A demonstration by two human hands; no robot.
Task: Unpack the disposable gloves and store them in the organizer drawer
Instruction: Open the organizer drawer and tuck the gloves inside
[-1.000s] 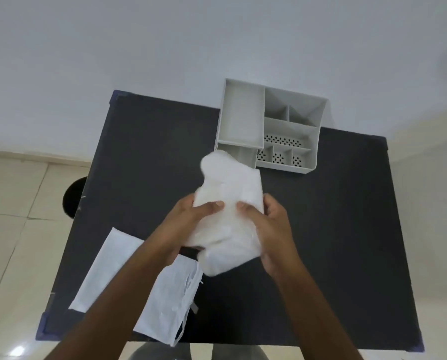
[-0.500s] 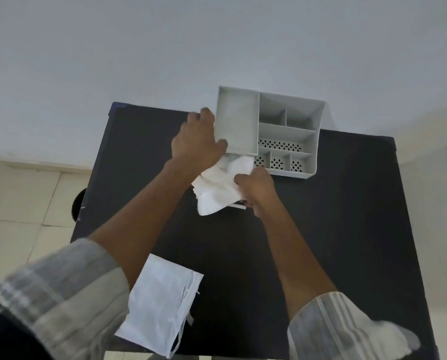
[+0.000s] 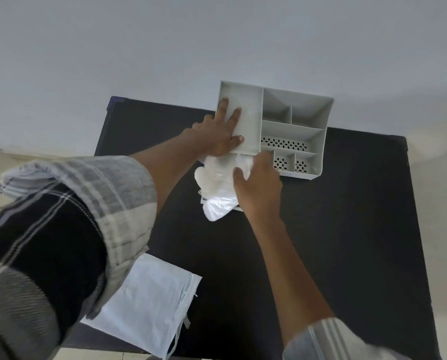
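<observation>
One wad of disposable gloves sits at the organizer's near-left front, half into the pulled-out drawer. Right hand presses fingers down on the wad, likely stuffing it in. Left hand lies flat, open, on the organizer's top panel, probably bracing it. Open compartments look empty. Emptied white bag lies well nearer the person on the black table.

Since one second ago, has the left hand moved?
Yes. The left hand left the gloves and moved away from the person, to the grey organizer at the table's far edge, where it lies flat on top.
</observation>
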